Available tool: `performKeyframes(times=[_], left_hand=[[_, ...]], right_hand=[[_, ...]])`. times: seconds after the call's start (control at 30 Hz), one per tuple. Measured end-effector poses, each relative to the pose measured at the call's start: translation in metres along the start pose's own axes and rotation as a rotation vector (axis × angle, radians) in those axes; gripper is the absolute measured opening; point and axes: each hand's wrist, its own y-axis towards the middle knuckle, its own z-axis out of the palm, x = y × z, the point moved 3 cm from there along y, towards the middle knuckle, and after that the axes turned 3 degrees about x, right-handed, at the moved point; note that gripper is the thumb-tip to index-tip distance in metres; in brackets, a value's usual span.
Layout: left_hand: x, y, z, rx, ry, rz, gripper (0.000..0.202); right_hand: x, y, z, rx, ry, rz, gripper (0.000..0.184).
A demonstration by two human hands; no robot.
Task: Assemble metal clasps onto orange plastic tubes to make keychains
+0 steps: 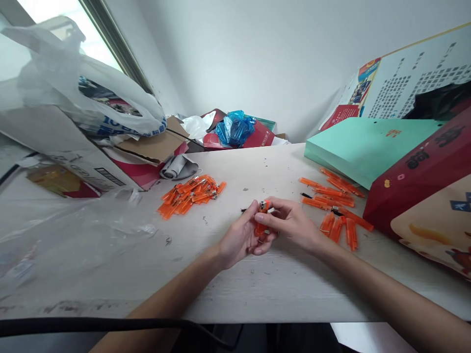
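Note:
An orange lighter [261, 226] with a metal top is held upright between my hands over the table. My left hand [241, 235] is closed around its body, thumb along the side near the top. My right hand [289, 223] grips it from the other side, its thumb across the front and its index finger at the metal top. Left of my hands lies a heap of orange lighters [189, 196] with metal parts showing. To the right, several orange lighter pieces [331, 193] lie in loose rows, a few with black parts among them.
A white table [235, 294] spans the view. Cardboard boxes [73, 152] and a white plastic bag [121, 108] stand left. Mint green [368, 147] and red boxes [423, 196] stand right. A blue plastic bag [235, 128] lies at the back; a black cable [110, 324] crosses the front.

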Motion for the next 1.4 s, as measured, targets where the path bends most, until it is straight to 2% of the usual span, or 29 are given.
performKeyframes(times=[0.17, 0.27, 0.37, 0.43, 0.57, 0.7, 0.77, 0.9, 0.97, 1.1, 1.23, 1.4], left_hand=[[0.0, -0.002, 0.0, -0.025, 0.016, 0.006, 0.058], [-0.002, -0.003, 0.001, -0.068, 0.041, 0.048, 0.057], [-0.007, -0.005, -0.005, -0.23, 0.153, 0.187, 0.054], [-0.015, -0.008, -0.012, -0.385, 0.264, 0.334, 0.047], [-0.033, -0.008, -0.03, -0.659, 0.583, 0.554, 0.031], [-0.054, 0.006, -0.051, -0.746, 0.781, 0.641, 0.023], [-0.064, 0.012, -0.063, -0.792, 0.913, 0.699, 0.018], [-0.075, 0.01, -0.087, -0.894, 1.162, 0.785, 0.009], [-0.076, 0.004, -0.099, -0.924, 1.257, 0.791, 0.013], [-0.077, -0.006, -0.116, -1.014, 1.326, 0.779, 0.017], [-0.075, -0.005, -0.122, -1.028, 1.327, 0.762, 0.017], [-0.071, -0.001, -0.115, -0.931, 1.272, 0.715, 0.011]], right_hand=[[0.004, -0.001, 0.001, -0.02, -0.017, -0.033, 0.03], [0.009, -0.004, 0.001, -0.142, -0.132, -0.149, 0.024], [0.015, -0.008, 0.001, -0.32, -0.234, -0.301, 0.021], [0.017, -0.007, -0.001, -0.376, -0.199, -0.335, 0.02], [0.023, 0.007, -0.015, -0.374, -0.025, -0.249, 0.028], [0.028, 0.035, -0.028, -0.2, 0.205, -0.044, 0.041], [0.025, 0.047, -0.032, -0.164, 0.357, 0.04, 0.045], [0.009, 0.051, -0.039, -0.257, 0.483, 0.112, 0.041], [0.0, 0.045, -0.04, -0.293, 0.489, 0.129, 0.038], [-0.011, 0.035, -0.041, -0.34, 0.514, 0.157, 0.031], [-0.017, 0.036, -0.041, -0.335, 0.538, 0.173, 0.031], [-0.025, 0.037, -0.04, -0.224, 0.577, 0.218, 0.046]])
